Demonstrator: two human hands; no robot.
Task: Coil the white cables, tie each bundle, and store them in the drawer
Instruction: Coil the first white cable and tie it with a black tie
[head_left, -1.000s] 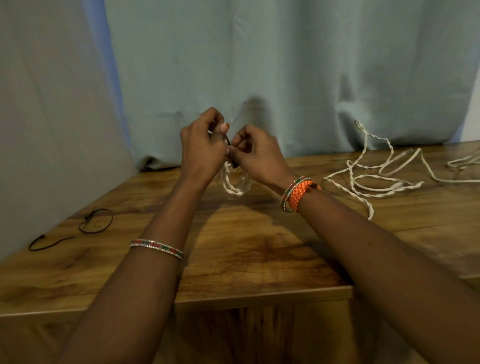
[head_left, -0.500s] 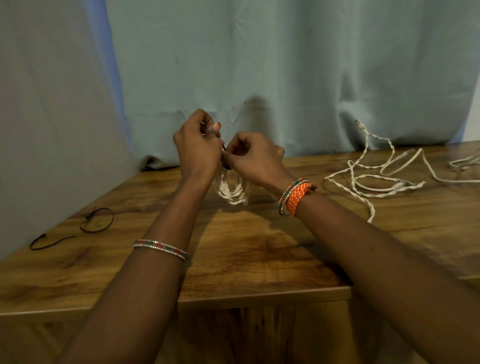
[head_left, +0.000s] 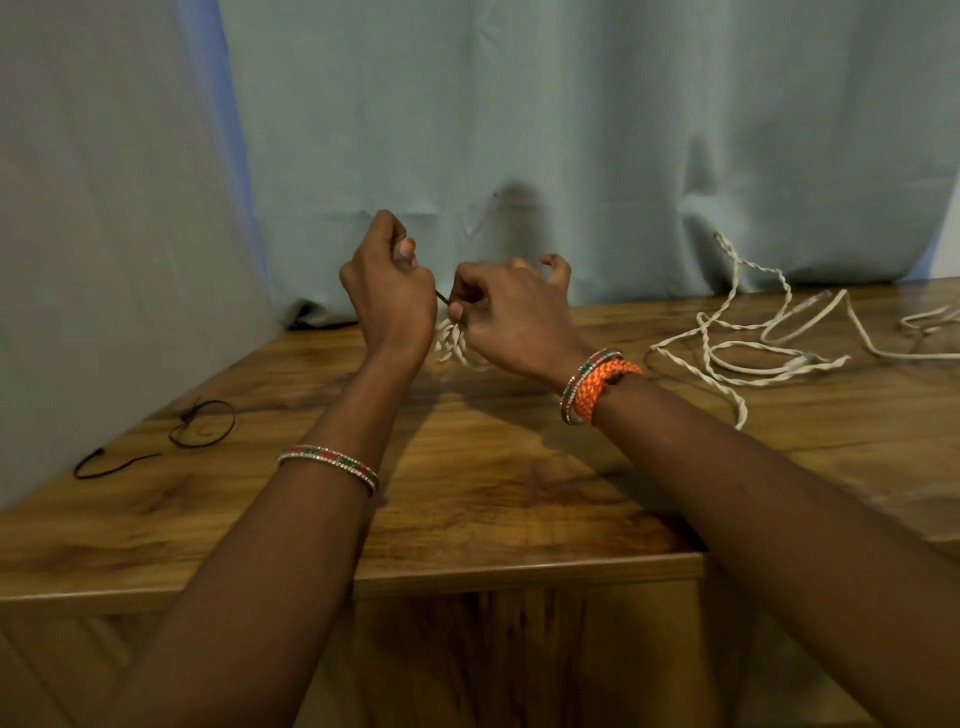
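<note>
Two hands, one coiled bundle (head_left: 453, 343), two black ties (head_left: 200, 423) (one held) — loose white cables (head_left: 753, 348) uncountable.

Wooden table (head_left: 467, 499): spans foreground, backed by hanging cloth curtain (head_left: 571, 130).
Left hand (head_left: 387, 301) and right hand (head_left: 511, 319): raised above table centre, close together, side by side.
Small coiled white cable bundle (head_left: 451, 343): between and just below hands.
Thin dark tie (head_left: 442, 297): stretched between hands, above bundle.
Loose white twisted cable (head_left: 748, 353): on table, right of hands, well apart, near curtain.
Thin black looped cord (head_left: 202, 423): on table, far left, near curtain edge.
</note>
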